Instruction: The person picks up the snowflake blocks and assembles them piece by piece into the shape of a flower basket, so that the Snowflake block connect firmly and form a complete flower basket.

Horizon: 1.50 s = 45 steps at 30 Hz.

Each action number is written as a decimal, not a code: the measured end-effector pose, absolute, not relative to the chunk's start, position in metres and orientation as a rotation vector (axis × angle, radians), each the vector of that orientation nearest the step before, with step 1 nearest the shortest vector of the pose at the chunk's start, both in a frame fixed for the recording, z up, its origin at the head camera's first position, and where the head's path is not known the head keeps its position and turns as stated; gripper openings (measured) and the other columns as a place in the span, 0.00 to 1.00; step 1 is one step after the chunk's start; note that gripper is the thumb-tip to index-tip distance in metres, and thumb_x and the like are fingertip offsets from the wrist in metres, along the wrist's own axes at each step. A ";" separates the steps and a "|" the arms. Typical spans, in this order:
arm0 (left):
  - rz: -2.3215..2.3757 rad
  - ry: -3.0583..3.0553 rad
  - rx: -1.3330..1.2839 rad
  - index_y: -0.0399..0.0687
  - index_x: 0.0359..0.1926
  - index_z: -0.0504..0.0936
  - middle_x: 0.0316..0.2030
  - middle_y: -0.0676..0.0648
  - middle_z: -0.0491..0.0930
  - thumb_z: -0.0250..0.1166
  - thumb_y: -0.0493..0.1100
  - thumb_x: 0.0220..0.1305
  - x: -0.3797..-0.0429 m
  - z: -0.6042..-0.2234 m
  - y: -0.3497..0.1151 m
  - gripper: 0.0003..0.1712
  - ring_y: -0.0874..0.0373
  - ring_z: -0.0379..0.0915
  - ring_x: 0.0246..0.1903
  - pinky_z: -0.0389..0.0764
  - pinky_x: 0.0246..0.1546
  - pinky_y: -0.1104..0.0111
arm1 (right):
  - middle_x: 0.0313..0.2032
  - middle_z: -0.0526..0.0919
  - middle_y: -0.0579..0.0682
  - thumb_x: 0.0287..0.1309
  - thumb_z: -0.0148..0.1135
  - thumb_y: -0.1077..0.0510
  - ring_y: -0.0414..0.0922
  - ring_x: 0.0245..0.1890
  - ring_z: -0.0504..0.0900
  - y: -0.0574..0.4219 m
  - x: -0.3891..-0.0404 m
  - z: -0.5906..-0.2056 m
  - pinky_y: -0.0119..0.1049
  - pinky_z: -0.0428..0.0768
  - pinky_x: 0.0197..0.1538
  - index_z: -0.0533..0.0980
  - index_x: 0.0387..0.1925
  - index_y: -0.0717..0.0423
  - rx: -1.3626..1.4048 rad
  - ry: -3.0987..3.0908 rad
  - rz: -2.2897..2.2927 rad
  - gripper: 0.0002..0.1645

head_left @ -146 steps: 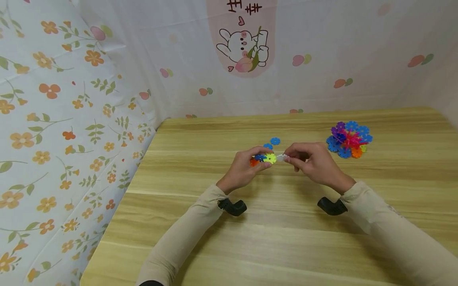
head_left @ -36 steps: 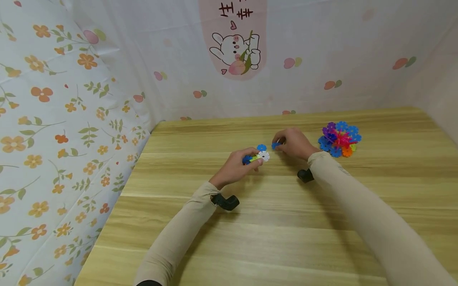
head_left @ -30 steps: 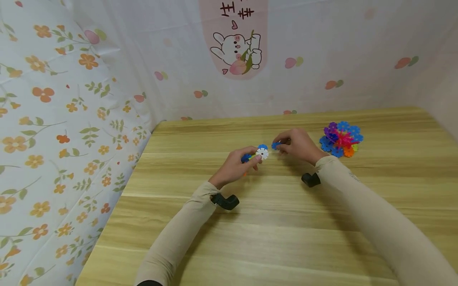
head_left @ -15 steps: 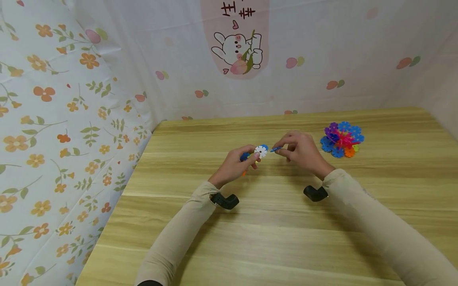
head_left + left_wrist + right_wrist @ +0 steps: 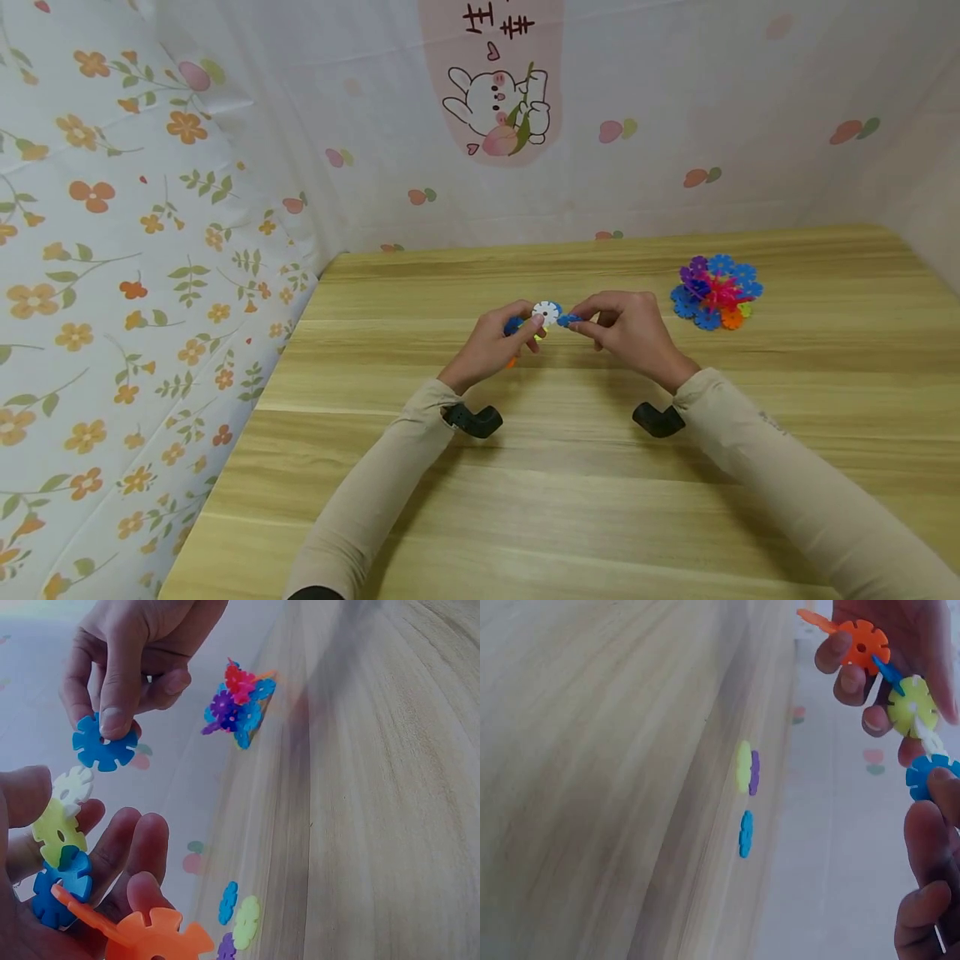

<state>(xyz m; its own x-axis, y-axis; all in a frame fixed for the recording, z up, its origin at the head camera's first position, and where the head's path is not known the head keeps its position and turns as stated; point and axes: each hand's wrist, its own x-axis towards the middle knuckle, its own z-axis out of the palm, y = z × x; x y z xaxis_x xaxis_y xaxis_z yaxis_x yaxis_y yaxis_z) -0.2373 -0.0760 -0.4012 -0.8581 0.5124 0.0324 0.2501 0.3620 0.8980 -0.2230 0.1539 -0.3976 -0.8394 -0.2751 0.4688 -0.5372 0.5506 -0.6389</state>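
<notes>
A short chain of slotted plastic snowflake discs rests in my left hand [image 5: 487, 348], pinched near its white end. The left wrist view shows its orange discs [image 5: 159, 934], a blue disc [image 5: 46, 900], a yellow disc [image 5: 54, 823] and a white disc [image 5: 73, 784], linked in a row. My right hand [image 5: 637, 335] pinches a separate-coloured lighter blue disc [image 5: 91, 752] between thumb and forefinger. That disc's edge is right at the white disc; whether their slots are engaged I cannot tell. Fingers of the left hand partly cover the chain.
A flower-like cluster of joined discs [image 5: 716, 292] stands at the table's back right. Loose discs lie beyond my hands: blue [image 5: 745, 834], yellow [image 5: 743, 766] and purple [image 5: 754, 772]. Patterned cloth [image 5: 360, 200] hangs behind the wooden table [image 5: 525, 517].
My right hand earlier held the white disc at the chain, then picked up a blue disc from the table. It has since brought that disc back and down to the white disc's edge.
</notes>
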 end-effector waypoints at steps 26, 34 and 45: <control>1.489 2.381 0.699 0.43 0.56 0.76 0.46 0.32 0.82 0.48 0.50 0.80 -0.235 -0.400 -0.075 0.19 0.38 0.83 0.40 0.75 0.27 0.74 | 0.25 0.88 0.51 0.47 0.77 0.68 0.39 0.18 0.79 0.147 -0.221 -0.406 0.32 0.78 0.24 0.87 0.29 0.58 0.723 -2.282 0.943 0.06; 1.487 2.382 0.692 0.43 0.56 0.76 0.46 0.33 0.82 0.48 0.52 0.80 -0.236 -0.401 -0.074 0.21 0.37 0.83 0.40 0.75 0.25 0.73 | 0.25 0.87 0.51 0.48 0.77 0.66 0.39 0.19 0.80 0.146 -0.222 -0.406 0.33 0.79 0.25 0.87 0.29 0.58 0.732 -2.295 0.947 0.05; 1.445 2.416 0.711 0.38 0.53 0.78 0.42 0.33 0.83 0.49 0.51 0.79 -0.235 -0.399 -0.074 0.21 0.39 0.83 0.37 0.74 0.24 0.72 | 0.24 0.84 0.50 0.47 0.77 0.68 0.38 0.18 0.75 0.142 -0.220 -0.405 0.28 0.74 0.24 0.88 0.29 0.59 0.751 -2.267 0.922 0.06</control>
<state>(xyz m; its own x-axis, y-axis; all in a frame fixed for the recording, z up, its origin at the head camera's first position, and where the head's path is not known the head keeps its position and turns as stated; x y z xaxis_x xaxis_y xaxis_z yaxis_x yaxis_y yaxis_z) -0.2349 -0.0736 -0.3988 -0.8536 0.5190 0.0439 0.2843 0.3936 0.8742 -0.2198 0.1415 -0.4048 -0.6774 -0.2788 0.6807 -0.6748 0.6038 -0.4243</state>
